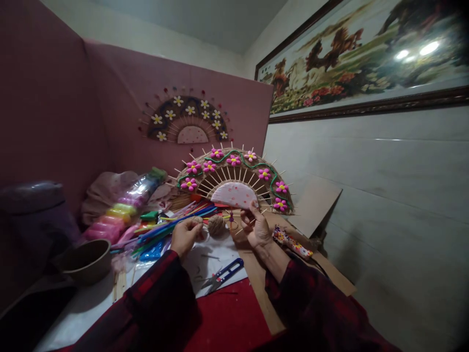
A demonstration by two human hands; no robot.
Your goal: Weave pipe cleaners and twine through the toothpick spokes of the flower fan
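My right hand [258,229] grips the lower edge of a handmade fan [242,171] and holds it upright, thumb against its pale, red-spotted half-round centre. Wooden sticks spread out from that centre to a brown twine-like band with pink clay-like flowers and a wavy green line. Below the centre dangles a small purple bead-like piece with a ring [232,221]. My left hand [186,237] is closed in a pinch to the left of the ring; whatever is between its fingertips is too small to make out. A ball of brown twine [217,225] lies just beyond that hand.
Thread snips [224,275] lie on white paper over a red cloth. Coloured pipe cleaners [161,232], packs of clay [117,215] and a brown bowl [87,261] are at left. A flower-print roll [292,242] and cardboard [315,208] sit at right. Another fan [188,115] hangs behind.
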